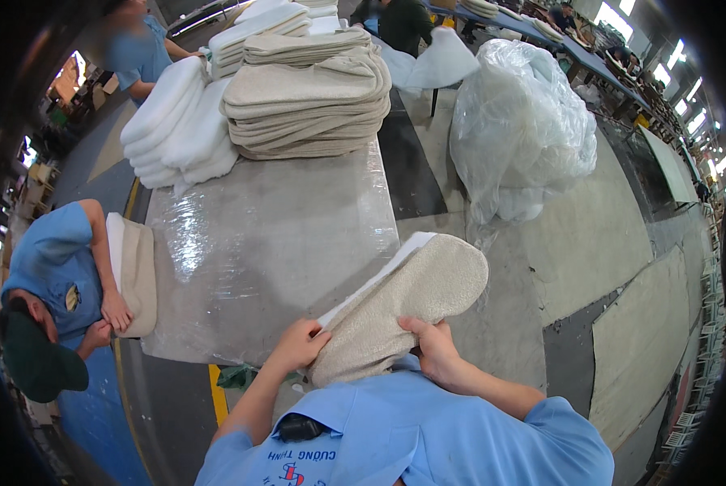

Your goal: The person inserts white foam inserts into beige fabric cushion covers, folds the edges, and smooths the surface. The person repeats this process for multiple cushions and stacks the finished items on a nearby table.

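Observation:
A beige, nubby cushion (416, 296) with rounded ends is held up at a slant in front of my body, over the table's near right corner. White padding shows along its left edge. My left hand (300, 345) has its fingers closed on the cushion's lower left edge. On the lower right side my right hand (433, 348) grips it, thumb lying on the beige face and the other fingers hidden beneath. The cushion's lower end rests close against my blue shirt.
The table (274, 243) has a plastic-covered top. At its far end stand a stack of beige covers (306, 105) and white pads (177, 121). A co-worker (63, 267) handles another beige cushion (136, 275) at left. A large clear plastic bag (525, 121) stands on the floor beyond, right.

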Demonstrator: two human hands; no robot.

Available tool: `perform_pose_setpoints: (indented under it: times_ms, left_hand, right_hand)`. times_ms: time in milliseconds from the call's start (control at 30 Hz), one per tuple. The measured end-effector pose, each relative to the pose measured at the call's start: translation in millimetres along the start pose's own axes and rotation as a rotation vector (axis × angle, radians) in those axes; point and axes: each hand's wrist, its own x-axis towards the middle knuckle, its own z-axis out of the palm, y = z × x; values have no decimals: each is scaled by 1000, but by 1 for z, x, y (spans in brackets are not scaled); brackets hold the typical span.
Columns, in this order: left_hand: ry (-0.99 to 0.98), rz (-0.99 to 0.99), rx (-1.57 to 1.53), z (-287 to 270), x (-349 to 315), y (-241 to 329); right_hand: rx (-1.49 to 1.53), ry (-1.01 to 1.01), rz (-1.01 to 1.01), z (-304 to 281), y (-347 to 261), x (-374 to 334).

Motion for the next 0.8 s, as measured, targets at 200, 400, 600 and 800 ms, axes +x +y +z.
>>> perform_pose_setpoints:
  times_ms: [200, 400, 600, 800]
  left_hand:
    - [287, -112, 105, 18, -38, -22]
    - [357, -213, -101, 26, -27, -56]
    - [316, -206, -199, 25, -8, -55]
    - [243, -319, -569, 18, -7, -65]
  right_hand:
    - [-111, -52, 86, -8, -4, 6]
    - [-62, -257, 23, -55, -69, 35]
    - [-479, -194, -400, -39, -191, 116]
    - [-924, -402, -387, 4, -186, 154]
